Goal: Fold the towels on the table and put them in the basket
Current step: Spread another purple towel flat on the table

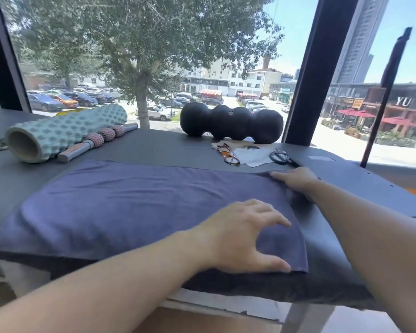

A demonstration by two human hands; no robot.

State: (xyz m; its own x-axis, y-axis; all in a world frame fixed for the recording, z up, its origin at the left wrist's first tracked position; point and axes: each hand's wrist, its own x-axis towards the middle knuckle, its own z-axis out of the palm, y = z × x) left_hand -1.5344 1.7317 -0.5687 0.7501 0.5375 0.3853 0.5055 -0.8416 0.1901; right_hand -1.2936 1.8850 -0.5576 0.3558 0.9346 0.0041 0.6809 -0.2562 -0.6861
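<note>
1. Left hand (245, 236) spread, fingers relaxed, resting on the navy towel's (130, 207) near right corner; the towel lies flat on the dark table (346, 236).
2. Right hand (296, 180) pinches the far right corner.
3. Towel looks soft, light and limp; corners are probably the best hold.
4. Basket not in view.

Readable lettering: one shopfront sign outside the window

The large pale letters "YU" stand on the dark fascia of the brown storefront building (404, 101) across the street, cut off at the picture's right edge. An orange-and-yellow shop signboard (348, 102) to its left and a green-white sign (285, 90) on a farther building carry characters too small to make out.
</note>
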